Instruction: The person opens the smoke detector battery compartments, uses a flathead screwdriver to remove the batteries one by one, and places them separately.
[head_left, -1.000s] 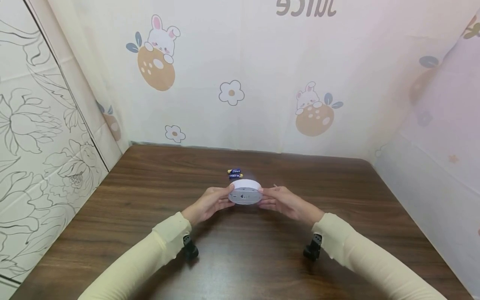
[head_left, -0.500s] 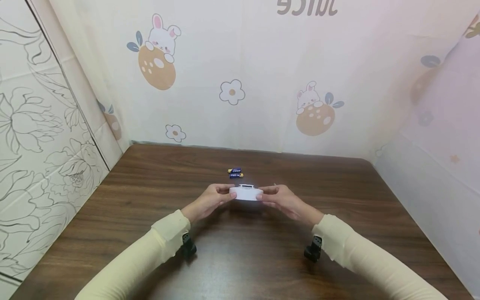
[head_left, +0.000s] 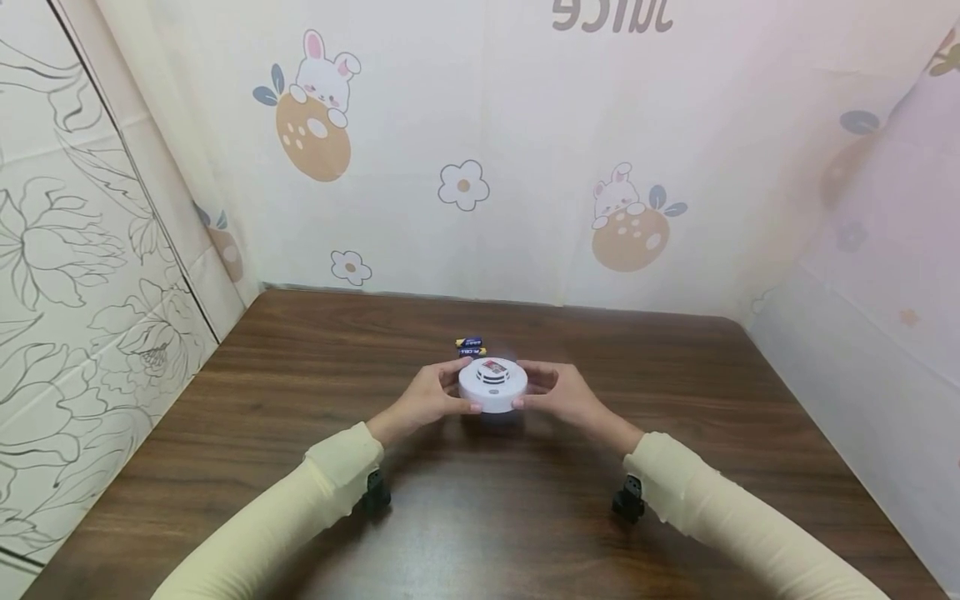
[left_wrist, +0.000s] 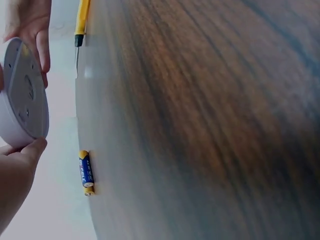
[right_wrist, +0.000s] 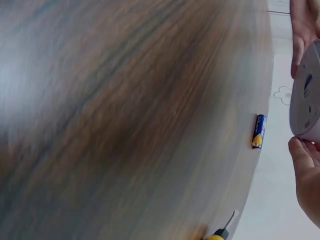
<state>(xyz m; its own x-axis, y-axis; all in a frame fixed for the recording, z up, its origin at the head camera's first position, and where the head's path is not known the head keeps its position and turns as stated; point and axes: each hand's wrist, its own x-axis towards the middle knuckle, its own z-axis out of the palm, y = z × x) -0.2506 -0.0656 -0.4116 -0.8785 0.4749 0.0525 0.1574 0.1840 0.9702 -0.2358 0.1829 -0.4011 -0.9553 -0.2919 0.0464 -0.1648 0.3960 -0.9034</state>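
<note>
A round white smoke detector (head_left: 492,398), its vented dome and red label turned up toward the head camera, is held between both hands above the table. My left hand (head_left: 426,395) grips its left edge, thumb at the near side and fingers behind. On the opposite edge my right hand (head_left: 573,397) grips it the same way. Both wrist views show the detector's flat underside (left_wrist: 31,97), with a slot and small holes in it. Just beyond the detector lie two blue and yellow batteries (head_left: 470,342), side by side.
A screwdriver (left_wrist: 81,20) with a yellow handle lies on the table behind my right hand, mostly hidden in the head view. The dark wood table (head_left: 480,517) ends at a printed curtain (head_left: 525,167) at the back, with more hangings along both sides.
The smoke detector has tipped over in my hands: its flat underside faced the head camera, then its edge, and now its domed top does. My thumbs have swung to the near side.
</note>
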